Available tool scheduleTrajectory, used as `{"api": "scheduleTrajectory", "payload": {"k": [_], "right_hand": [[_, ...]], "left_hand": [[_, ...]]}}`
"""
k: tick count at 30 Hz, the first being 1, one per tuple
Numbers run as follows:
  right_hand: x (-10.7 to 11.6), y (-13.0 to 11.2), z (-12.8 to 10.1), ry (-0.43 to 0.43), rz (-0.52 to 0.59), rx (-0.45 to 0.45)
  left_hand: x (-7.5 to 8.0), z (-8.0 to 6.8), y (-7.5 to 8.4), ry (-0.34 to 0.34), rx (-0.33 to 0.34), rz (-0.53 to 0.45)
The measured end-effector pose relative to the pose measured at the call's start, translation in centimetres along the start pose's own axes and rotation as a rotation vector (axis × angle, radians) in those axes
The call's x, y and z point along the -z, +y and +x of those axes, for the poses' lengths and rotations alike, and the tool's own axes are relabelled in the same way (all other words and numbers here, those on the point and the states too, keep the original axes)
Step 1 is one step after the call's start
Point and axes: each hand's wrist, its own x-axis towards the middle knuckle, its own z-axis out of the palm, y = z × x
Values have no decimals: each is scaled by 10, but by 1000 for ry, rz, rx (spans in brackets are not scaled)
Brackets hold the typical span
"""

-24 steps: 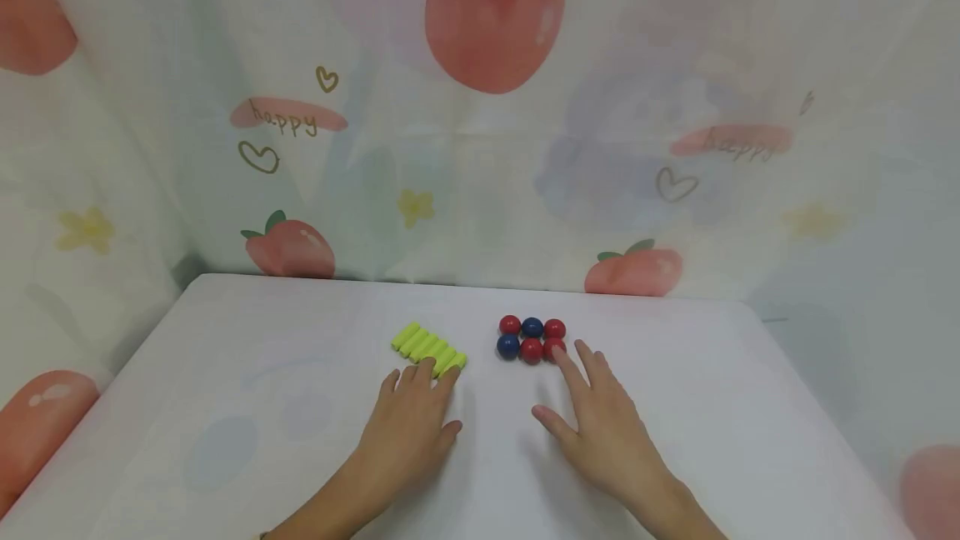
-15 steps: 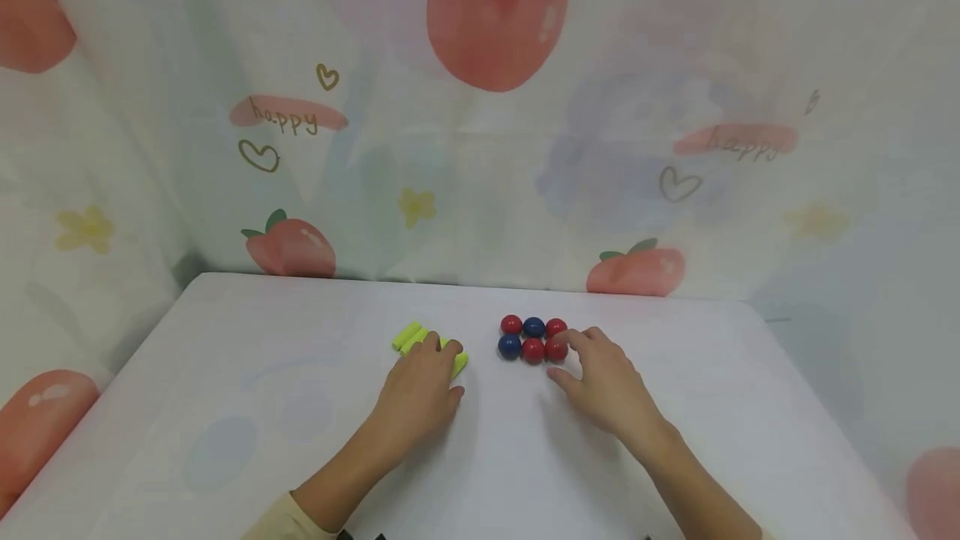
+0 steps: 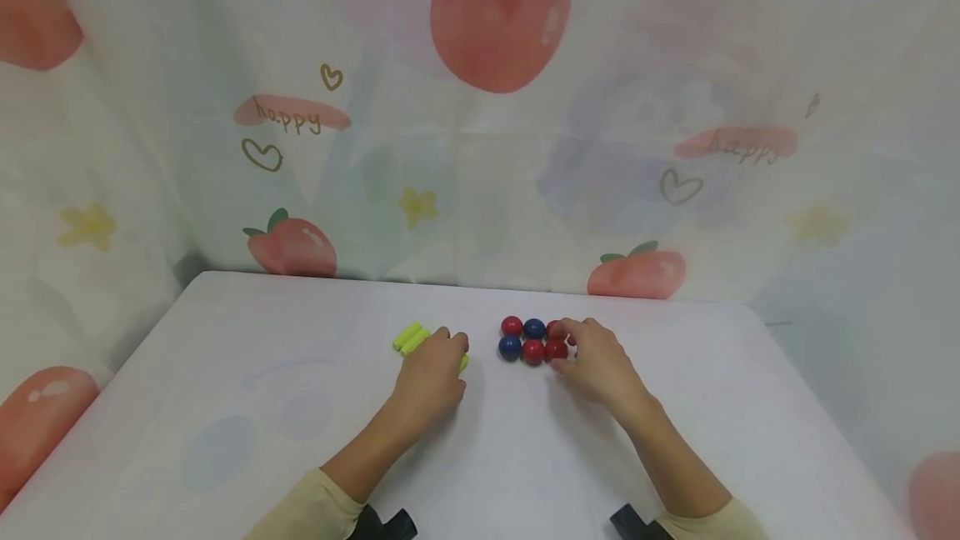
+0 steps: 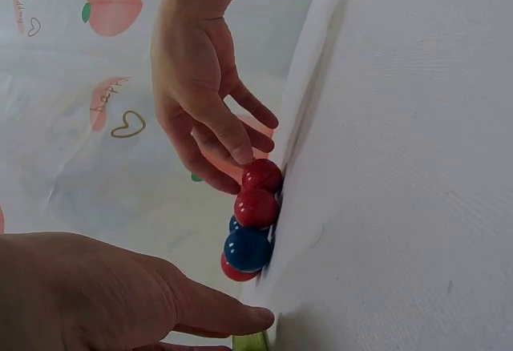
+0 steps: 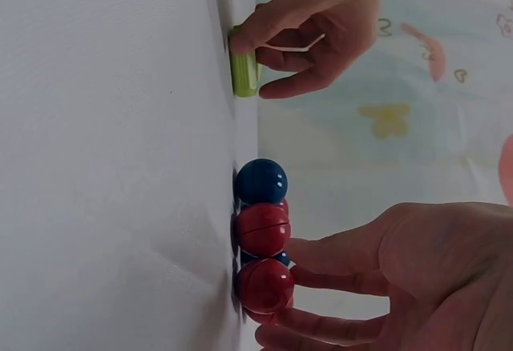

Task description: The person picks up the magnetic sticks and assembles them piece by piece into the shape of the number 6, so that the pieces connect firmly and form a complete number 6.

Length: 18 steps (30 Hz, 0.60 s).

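Balls [image 3: 533, 339], glossy red and blue, lie packed in two rows of three on the white table [image 3: 225, 407], right of centre. Yellow-green sticks [image 3: 410, 337] lie side by side in a slanted row to their left. Right hand [image 3: 597, 365] sits at the right end of the cluster, fingers [image 5: 337, 256] curled around the near right red ball [image 5: 264, 284], thumb on its near side. Left hand [image 3: 432, 367] covers the right part of the stick row, thumb and fingers pinching one stick [image 5: 244, 72]. Only two sticks show clear of this hand; the far right ball is largely hidden by fingers.
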Motion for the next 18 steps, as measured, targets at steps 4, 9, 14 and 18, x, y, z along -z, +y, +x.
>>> {"api": "scheduleTrajectory", "payload": {"k": [4,9,14,18], "right_hand": [[-1,2,3,-12,-1,0],[0,3,4,-3,-2,-1],[-1,4,3,-10,21,-38],[3,4,0,-41,23,-49]], "left_hand": [[-4,1,1,12,-6,22],[-4,-1,2,38,-23,49],[-3,-3,4,48,-28,78],[-4,-5,4,63,-49,87]]}}
